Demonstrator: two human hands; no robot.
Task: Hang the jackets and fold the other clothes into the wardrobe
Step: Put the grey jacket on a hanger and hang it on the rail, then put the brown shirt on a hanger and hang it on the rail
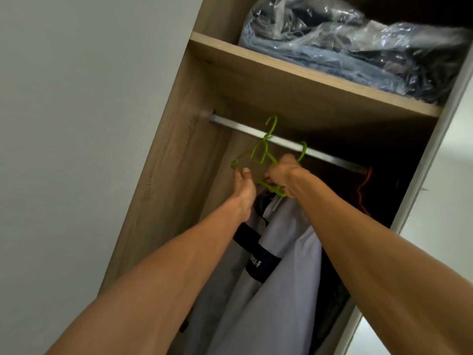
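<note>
I look up into an open wooden wardrobe (166, 155) with a metal rail (240, 130) under its shelf. A bare green hanger (258, 155) is lifted in front of the rail, its hook above the bar. My left hand (243, 190) grips its lower left end. My right hand (282, 175) grips a second green hanger (273, 189), whose hook sits on the rail. A light grey jacket (281, 265) with a dark band hangs from that second hanger, below both hands.
On the shelf (281, 70) above the rail lies a clear plastic bag of folded blue clothes (345, 44). An orange hanger (364, 185) hangs at the rail's right end in shadow. A pale wall (76, 124) stands to the left.
</note>
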